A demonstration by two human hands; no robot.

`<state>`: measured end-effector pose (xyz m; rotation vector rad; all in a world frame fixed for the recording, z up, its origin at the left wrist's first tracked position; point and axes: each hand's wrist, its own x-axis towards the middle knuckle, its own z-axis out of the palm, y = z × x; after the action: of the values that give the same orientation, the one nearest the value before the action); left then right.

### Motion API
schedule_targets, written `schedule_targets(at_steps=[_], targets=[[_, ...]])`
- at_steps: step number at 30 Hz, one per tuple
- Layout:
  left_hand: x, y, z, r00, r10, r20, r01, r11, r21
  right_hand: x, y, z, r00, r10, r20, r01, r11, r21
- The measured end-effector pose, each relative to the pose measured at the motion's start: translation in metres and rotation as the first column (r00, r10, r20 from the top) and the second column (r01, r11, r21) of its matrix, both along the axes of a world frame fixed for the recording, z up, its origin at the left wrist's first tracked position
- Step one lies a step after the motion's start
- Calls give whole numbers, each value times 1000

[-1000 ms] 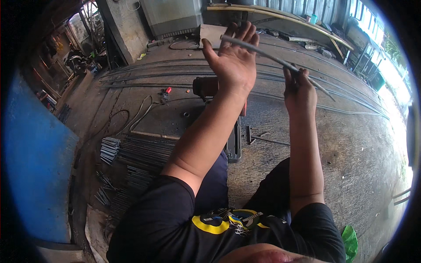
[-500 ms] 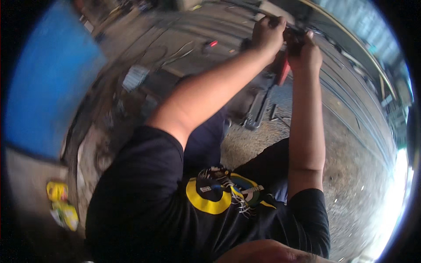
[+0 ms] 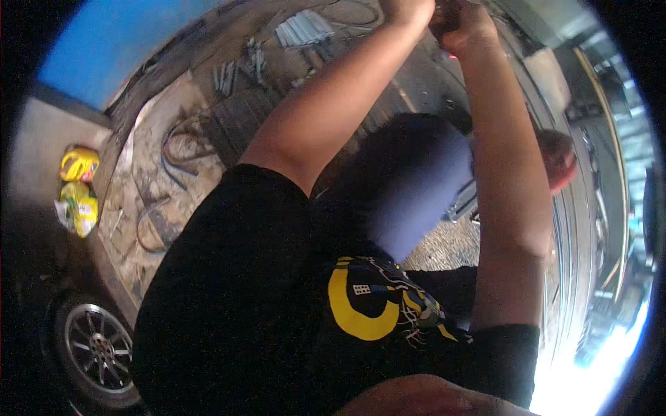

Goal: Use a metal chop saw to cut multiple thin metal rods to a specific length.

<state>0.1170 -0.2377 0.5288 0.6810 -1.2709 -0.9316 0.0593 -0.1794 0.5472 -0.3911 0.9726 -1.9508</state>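
Both my arms stretch far forward, to the upper edge of the head view. My left hand [image 3: 409, 10] is cut by that edge, and its fingers are out of sight. Close to its right, my right hand [image 3: 473, 25] has its fingers curled in. Something dark seems to be between the two hands, too hidden to name. A small red patch [image 3: 453, 55] shows just under my right hand. Right of my right forearm is a rounded dark and red object [image 3: 560, 163], blurred and partly covered by the arm.
Flat metal strips [image 3: 304, 29] lie stacked beyond my left forearm, with short metal pieces [image 3: 225, 78] nearer. Long bars [image 3: 590, 229] run along the right. At left are a blue panel [image 3: 118, 48], a yellow container [image 3: 80, 163], a yellow package [image 3: 78, 208] and a spoked wheel [image 3: 100, 350].
My view has swung, so the blue panel sits higher and the wheel has come in at lower left. Both hands now appear higher, at the upper edge. My bent knee shows more.
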Motion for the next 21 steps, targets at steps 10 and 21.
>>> schedule_targets(at_steps=[10,21], targets=[[218,-105,-150,826,276,491,-325,946,14,160,-93,-139,779,599,188,-607,643,467],[337,-186,-347,295,120,948,-428,904,18,145,-121,-209,616,738,-275,-383,586,714]])
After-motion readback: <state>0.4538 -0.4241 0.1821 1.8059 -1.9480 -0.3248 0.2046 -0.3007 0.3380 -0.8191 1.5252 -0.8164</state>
